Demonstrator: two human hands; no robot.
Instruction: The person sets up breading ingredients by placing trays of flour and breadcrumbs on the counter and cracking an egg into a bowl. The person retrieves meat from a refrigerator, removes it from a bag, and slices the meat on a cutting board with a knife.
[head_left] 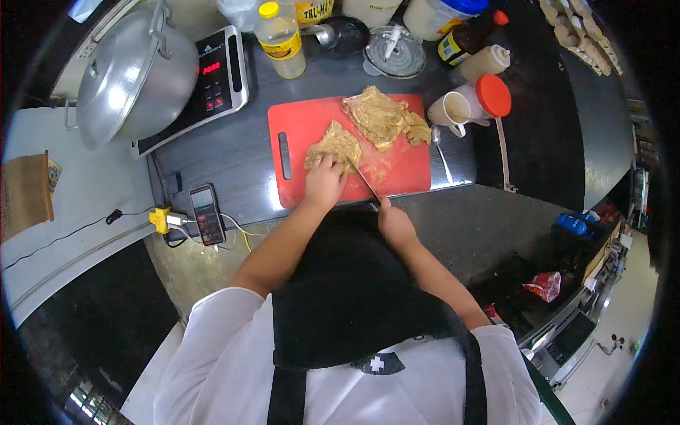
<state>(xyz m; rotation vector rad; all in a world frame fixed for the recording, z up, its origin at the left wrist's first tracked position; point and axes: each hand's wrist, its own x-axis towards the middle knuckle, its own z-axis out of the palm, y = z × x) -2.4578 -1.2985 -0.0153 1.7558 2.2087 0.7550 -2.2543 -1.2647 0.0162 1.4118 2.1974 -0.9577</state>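
A red cutting board lies on the dark counter. On its left half is a flat, rough, tan piece of meat, which my left hand presses down with bent fingers along its near edge. My right hand is closed around the handle of a knife. The blade slants up and left, and its tip meets the right side of this piece. Beyond the blade lies a larger tan slab of meat, with a smaller folded bit at its right end.
At the left, a big metal pot stands on an induction cooker. Bottles and jars line the back, including a yellow-capped bottle. Right of the board are a spoon and a mug. A phone sits at the front left edge.
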